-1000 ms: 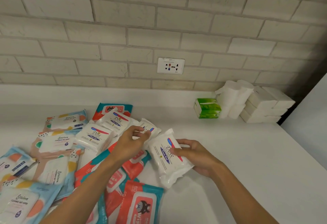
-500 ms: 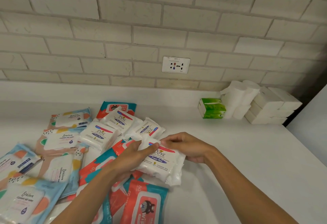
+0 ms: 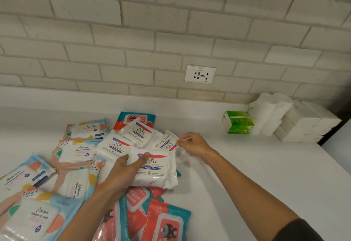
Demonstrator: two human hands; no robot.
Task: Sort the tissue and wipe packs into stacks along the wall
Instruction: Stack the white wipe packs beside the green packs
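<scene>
I'd say the job is barely begun: well right of my hands, green tissue packs [image 3: 238, 122], rolls [image 3: 269, 112] and white packs [image 3: 305, 122] stand against the wall, while most wipes lie heaped around and left of my hands. My left hand [image 3: 123, 172] is closed on a white wipe pack [image 3: 154, 168]; my right hand [image 3: 193, 144] pinches the edge of a second one [image 3: 167, 142] just beyond. The near packs are cut off below, and how many lie buried I cannot tell.

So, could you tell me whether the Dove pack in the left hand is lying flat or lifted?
Lifted and tilted: the left hand grips the Dove pack by its left end, above the red wipe packs.
</scene>
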